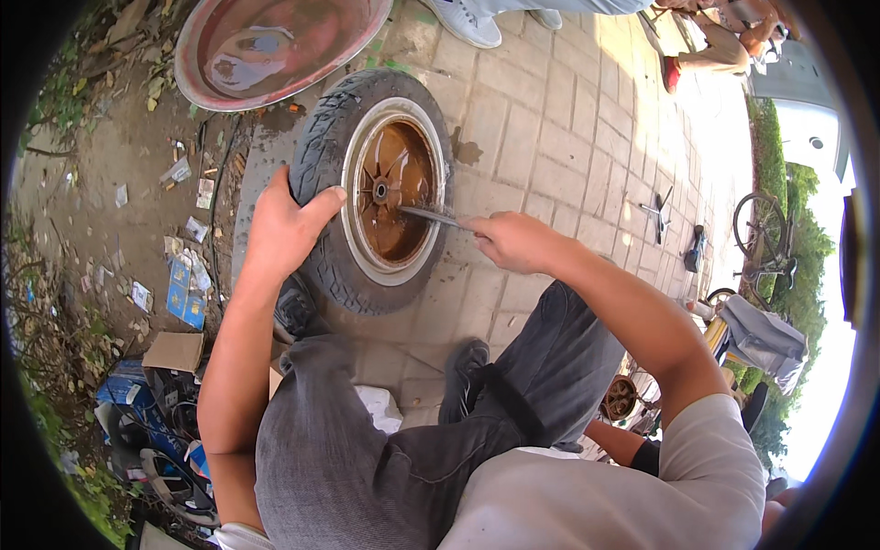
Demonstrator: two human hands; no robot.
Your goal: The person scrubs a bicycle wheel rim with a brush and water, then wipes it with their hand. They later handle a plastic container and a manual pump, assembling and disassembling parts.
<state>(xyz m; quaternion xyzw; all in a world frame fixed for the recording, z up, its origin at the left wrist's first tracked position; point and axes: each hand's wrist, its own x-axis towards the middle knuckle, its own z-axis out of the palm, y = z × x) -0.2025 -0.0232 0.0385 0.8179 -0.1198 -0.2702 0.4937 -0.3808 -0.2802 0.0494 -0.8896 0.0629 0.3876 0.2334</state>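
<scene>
A small tire (pixel 319 119) stands on the paving in front of me, round a silver rim (pixel 367 262) with a rusty brown, wet-looking centre (pixel 403 165) and a hub. My left hand (pixel 291 215) is closed on the tire's left side, thumb on the sidewall near the rim. My right hand (pixel 507 240) grips a long flat metal tool (pixel 438 217), its far end inside the rusty wheel centre just right of the hub.
A red basin (pixel 194 50) of water sits upper left. Litter and cardboard (pixel 174 353) lie left. Other people's shoes and legs (pixel 472 20) appear at the top, another person (pixel 715 50) upper right. A four-armed wrench (pixel 658 215) and bicycles (pixel 761 225) are right.
</scene>
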